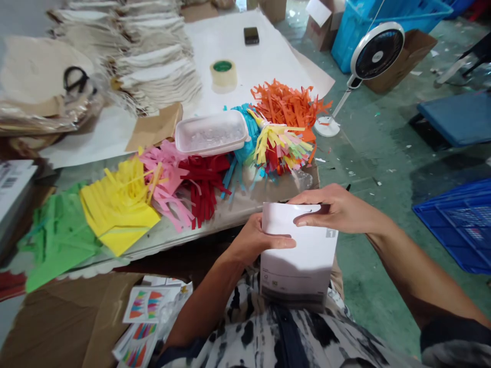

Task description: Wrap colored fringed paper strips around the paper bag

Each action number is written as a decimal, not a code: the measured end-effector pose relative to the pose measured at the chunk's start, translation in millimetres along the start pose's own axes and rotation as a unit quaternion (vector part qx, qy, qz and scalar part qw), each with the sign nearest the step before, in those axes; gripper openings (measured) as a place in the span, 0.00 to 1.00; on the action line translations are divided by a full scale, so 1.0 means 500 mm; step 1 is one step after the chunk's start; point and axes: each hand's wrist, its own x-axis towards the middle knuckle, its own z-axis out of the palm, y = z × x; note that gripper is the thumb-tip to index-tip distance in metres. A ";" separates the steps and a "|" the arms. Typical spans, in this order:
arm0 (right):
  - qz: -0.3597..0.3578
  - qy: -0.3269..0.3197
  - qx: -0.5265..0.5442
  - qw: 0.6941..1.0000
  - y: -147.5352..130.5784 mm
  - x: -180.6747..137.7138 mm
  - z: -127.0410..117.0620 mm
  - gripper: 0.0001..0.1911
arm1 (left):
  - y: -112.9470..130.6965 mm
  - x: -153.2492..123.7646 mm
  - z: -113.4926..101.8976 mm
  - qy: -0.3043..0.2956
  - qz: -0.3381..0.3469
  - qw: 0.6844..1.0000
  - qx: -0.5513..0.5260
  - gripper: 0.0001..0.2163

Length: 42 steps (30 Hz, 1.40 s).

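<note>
A flat white printed package (299, 271) stands against my body, with a grey square marked "1" near its upper right. My left hand (258, 239) grips its left edge, thumb lying across the front. At the top edge, my right hand (335, 208) pinches the package between thumb and fingers; a small dark item shows by these fingers, too little to name. Ahead on the table lie fringed paper bundles: green (61, 230), yellow (118, 199), pink (166, 174), dark red (203, 181) and orange (289, 105). A clear plastic tub (213, 134) rests among them.
A tape roll (223, 75) and a dark small box (251, 36) lie farther back, right of stacked pale bundles (157, 66). A white fan (378, 53) stands at right, near blue crates (460, 225). Printed cards (143, 319) sit in a carton at lower left.
</note>
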 end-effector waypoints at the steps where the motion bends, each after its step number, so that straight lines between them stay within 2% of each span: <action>1: -0.001 -0.001 0.008 1.000 0.002 0.001 -0.001 0.18 | 0.001 0.000 0.002 0.004 0.001 1.000 -0.001 0.25; 3: 0.001 0.002 0.005 1.000 0.002 0.004 -0.002 0.18 | 0.002 0.001 0.005 0.018 0.003 1.000 0.000 0.24; 7: 0.006 0.003 -0.062 0.998 0.006 0.006 0.002 0.24 | -0.006 0.010 0.001 0.068 0.015 0.997 0.013 0.24; 12: -0.019 0.001 -0.129 0.992 0.035 0.006 0.011 0.23 | -0.016 0.023 -0.016 0.041 -0.020 0.999 0.000 0.27; 16: -0.052 0.021 -0.139 0.989 0.052 0.005 0.014 0.21 | -0.016 0.027 -0.022 0.026 -0.048 0.998 -0.010 0.26; 29: -0.017 0.016 -0.072 0.997 0.038 0.006 0.009 0.22 | 0.000 0.010 -0.002 0.042 -0.045 0.998 -0.009 0.25; 35: 0.011 -0.047 -0.150 0.988 0.039 0.002 0.010 0.26 | -0.006 0.017 -0.012 0.008 -0.045 0.999 -0.018 0.27; 42: 0.009 -0.077 -0.282 0.956 0.025 -0.006 0.024 0.29 | -0.016 0.018 -0.013 0.016 -0.049 0.998 -0.028 0.29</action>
